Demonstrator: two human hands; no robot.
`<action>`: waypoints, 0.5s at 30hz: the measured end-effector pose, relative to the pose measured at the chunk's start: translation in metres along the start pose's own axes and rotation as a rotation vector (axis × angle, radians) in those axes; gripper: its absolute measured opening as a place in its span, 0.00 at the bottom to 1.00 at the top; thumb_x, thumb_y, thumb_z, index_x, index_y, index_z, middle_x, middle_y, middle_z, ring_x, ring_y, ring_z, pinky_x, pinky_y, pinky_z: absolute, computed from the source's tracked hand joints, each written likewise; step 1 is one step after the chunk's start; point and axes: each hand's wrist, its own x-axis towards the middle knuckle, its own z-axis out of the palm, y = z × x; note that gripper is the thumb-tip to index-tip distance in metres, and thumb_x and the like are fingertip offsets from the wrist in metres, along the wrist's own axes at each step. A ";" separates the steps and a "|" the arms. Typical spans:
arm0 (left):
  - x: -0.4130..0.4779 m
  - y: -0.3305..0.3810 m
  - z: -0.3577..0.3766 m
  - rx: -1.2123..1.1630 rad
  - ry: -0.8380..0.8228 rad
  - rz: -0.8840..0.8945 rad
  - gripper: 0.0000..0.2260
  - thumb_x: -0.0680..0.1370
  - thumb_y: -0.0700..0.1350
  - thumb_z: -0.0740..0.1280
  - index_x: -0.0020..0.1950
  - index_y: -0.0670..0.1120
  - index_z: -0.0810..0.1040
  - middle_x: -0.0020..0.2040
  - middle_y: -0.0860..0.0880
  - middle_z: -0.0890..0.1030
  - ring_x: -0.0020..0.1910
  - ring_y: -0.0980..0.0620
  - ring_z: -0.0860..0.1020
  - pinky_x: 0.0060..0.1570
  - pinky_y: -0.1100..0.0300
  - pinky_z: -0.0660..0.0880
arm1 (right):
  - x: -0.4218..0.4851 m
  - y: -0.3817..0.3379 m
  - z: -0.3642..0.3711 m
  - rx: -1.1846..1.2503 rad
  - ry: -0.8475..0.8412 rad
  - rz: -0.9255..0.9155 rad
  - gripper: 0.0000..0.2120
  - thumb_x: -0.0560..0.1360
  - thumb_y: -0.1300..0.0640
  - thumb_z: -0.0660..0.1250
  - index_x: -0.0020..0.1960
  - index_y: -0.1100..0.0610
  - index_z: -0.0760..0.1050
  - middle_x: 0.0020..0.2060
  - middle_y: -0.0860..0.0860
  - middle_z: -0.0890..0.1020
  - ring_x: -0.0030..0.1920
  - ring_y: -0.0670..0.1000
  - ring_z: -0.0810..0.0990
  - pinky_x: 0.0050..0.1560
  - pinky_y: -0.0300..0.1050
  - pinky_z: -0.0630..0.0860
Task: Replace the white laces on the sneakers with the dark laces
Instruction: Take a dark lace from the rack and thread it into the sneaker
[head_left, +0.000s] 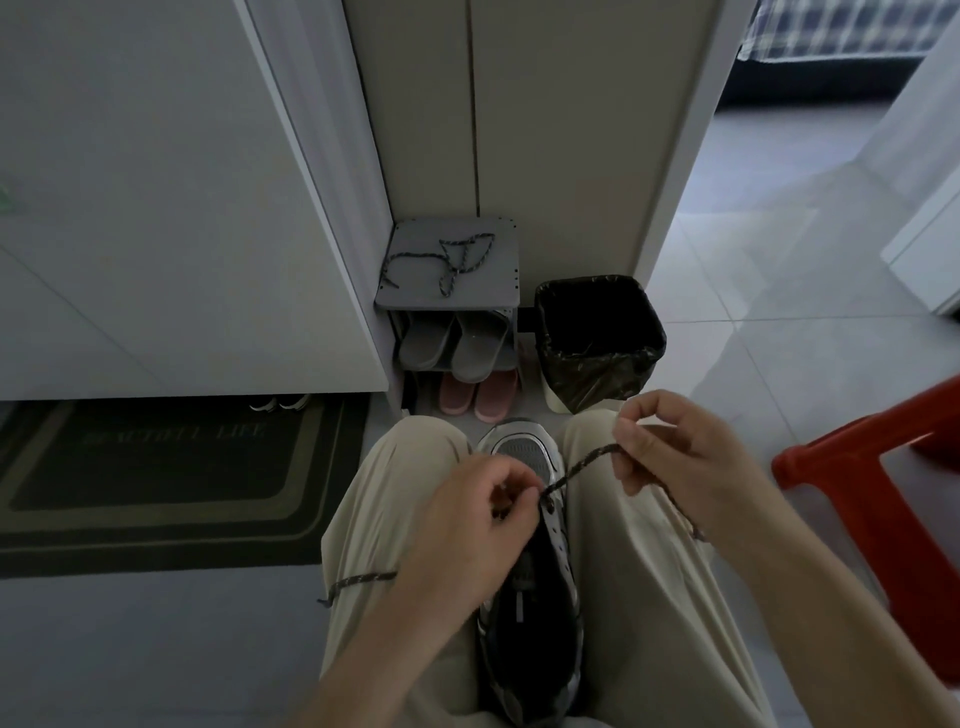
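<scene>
Pinching the dark lace (582, 464) at a front eyelet, the left hand (467, 519) sat curled over the sneaker (535, 649), which lay between beige-trousered thighs at lower centre. The right hand (675, 462) gripped the same lace further along, the strand taut between the two. A loose end trailed across the left thigh. A second dark lace (447, 254) lay on the grey shoe rack (498, 280) at centre; black-lined bin (597, 338) just right of it, red stool (909, 582) at right edge.

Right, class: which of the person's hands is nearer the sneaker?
Left. The left hand is right at the sneaker, pinching the dark lace by an eyelet. The right hand holds the lace out to the sneaker's right, clear of it.
</scene>
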 end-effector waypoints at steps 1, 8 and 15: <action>0.001 0.005 0.001 -0.025 -0.029 0.002 0.05 0.75 0.44 0.68 0.44 0.55 0.78 0.38 0.56 0.78 0.37 0.62 0.75 0.36 0.69 0.71 | 0.002 -0.006 0.001 0.108 0.006 0.033 0.03 0.73 0.62 0.65 0.41 0.60 0.73 0.28 0.55 0.80 0.26 0.50 0.72 0.27 0.37 0.71; -0.003 0.039 0.032 -0.211 -0.276 -0.039 0.09 0.73 0.51 0.68 0.53 0.54 0.77 0.35 0.55 0.79 0.30 0.58 0.75 0.36 0.65 0.72 | 0.011 -0.023 0.013 0.670 -0.081 0.144 0.06 0.69 0.67 0.61 0.42 0.58 0.73 0.36 0.56 0.80 0.29 0.47 0.73 0.26 0.36 0.69; -0.011 0.034 0.021 -0.295 -0.420 -0.167 0.12 0.81 0.45 0.59 0.38 0.51 0.75 0.35 0.53 0.80 0.23 0.62 0.71 0.30 0.67 0.69 | 0.017 -0.016 -0.002 0.379 0.110 0.046 0.15 0.76 0.74 0.55 0.39 0.60 0.74 0.33 0.53 0.80 0.32 0.47 0.73 0.25 0.34 0.66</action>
